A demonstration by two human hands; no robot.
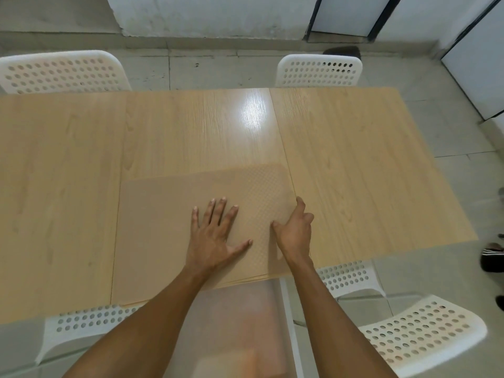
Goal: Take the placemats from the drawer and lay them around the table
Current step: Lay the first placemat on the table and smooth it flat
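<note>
— While the left hand (pixel 215 236) lies flat, what is under it?

— A tan mat (pixel 169 230), spread on the near edge of the table (pixel 368 159). The fingers are straight and fanned, thumb out to the right, palm pressing down on the mat's middle. Nothing is gripped by that hand.

— And the right hand (pixel 296 231)?

— It sits at the mat's right edge. The forefinger points ahead along that edge, the thumb lies on the textured surface, and the other fingers are curled under. It seems to pinch the edge between thumb and fingers, but the underside is hidden, so I cannot say for sure that it holds the mat.

— Is there one mat or several?

— At the near edge, just below the left wrist, thin layered lines show, so it looks like a stack; the picture is too soft to count them. The right part of the top mat shows a fine dotted weave; the left part is blurred smooth.

— How does the stack sit?

— Slightly skewed to the table's edge, its right side reaching the seam between two table panels, its near edge level with or just over the table's edge.

— Anything around?

— White perforated chairs: two across the table (pixel 319 70), others on the near side (pixel 425 334). A pale tiled floor (pixel 218 66) lies beyond, and a dark shoe (pixel 491 257) at the far right.
</note>
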